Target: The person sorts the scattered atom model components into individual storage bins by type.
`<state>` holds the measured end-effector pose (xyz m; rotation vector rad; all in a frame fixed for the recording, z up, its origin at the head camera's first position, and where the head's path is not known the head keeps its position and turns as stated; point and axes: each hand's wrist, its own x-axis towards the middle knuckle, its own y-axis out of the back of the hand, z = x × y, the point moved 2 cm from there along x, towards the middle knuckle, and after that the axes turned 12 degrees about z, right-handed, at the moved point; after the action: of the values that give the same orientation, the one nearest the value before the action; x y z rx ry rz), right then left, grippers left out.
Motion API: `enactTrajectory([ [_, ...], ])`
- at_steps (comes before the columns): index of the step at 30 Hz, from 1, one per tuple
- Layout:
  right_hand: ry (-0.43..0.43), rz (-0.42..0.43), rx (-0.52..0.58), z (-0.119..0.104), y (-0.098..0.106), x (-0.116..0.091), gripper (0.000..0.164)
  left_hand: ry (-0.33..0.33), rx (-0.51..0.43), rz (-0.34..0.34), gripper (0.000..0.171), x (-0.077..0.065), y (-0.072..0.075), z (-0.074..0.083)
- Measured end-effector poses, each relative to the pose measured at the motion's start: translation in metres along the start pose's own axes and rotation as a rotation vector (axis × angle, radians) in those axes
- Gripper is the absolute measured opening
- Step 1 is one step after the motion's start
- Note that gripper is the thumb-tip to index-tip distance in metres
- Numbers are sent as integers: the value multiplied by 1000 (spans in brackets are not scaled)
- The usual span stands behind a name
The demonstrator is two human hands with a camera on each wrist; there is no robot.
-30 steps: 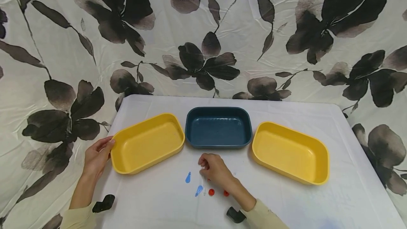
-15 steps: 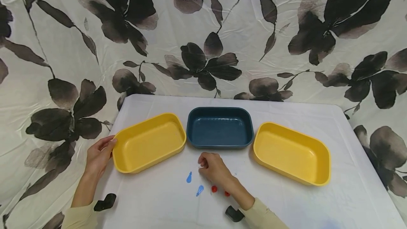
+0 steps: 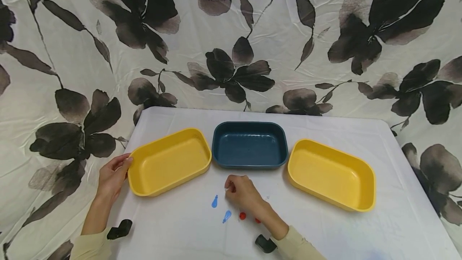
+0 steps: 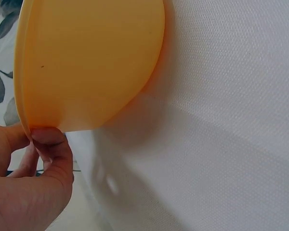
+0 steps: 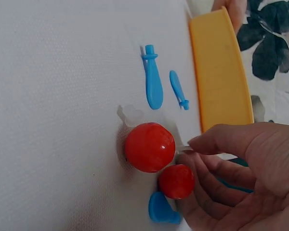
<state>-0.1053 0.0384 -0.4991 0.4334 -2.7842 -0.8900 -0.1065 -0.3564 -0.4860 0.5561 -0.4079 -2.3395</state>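
Note:
My left hand (image 3: 111, 177) pinches the near left rim of the left yellow tray (image 3: 169, 163), thumb inside and fingers below in the left wrist view. My right hand (image 3: 247, 193) is low over the white cloth, in front of the dark blue tray (image 3: 249, 167). Its thumb and index finger pinch a thin whitish stick (image 5: 185, 148); what it belongs to is partly hidden. Beside these fingertips lie a large red ball (image 5: 150, 147) and a smaller red ball (image 5: 177, 181). Two blue knife-shaped pieces (image 5: 154, 84) lie left of the hand in the head view.
Another yellow tray (image 3: 332, 173) stands to the right. A blue piece (image 5: 161, 208) lies under the right hand, and a translucent piece (image 5: 133, 115) near the large ball. Each wrist wears a black camera (image 3: 266, 244). A floral cloth (image 3: 231, 43) hangs behind the table.
The head view has shifted slightly. Both hands stay almost where they were, the left on the tray rim and the right at the small pieces; the red ball near it has moved a little.

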Motion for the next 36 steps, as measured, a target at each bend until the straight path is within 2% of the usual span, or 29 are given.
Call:
enactTrajectory([
  [12,-7,-9,147,-4,4,5,16,-8,-7,7,52,1,0,-1],
  [20,22,0,206,-17,10,12,15,-11,42,1,55,1,1,-1],
  [27,7,-8,313,-30,14,25,14,14,35,9,55,2,1,-1],
  [36,-39,32,360,-42,14,43,15,10,46,1,56,3,0,-1],
])
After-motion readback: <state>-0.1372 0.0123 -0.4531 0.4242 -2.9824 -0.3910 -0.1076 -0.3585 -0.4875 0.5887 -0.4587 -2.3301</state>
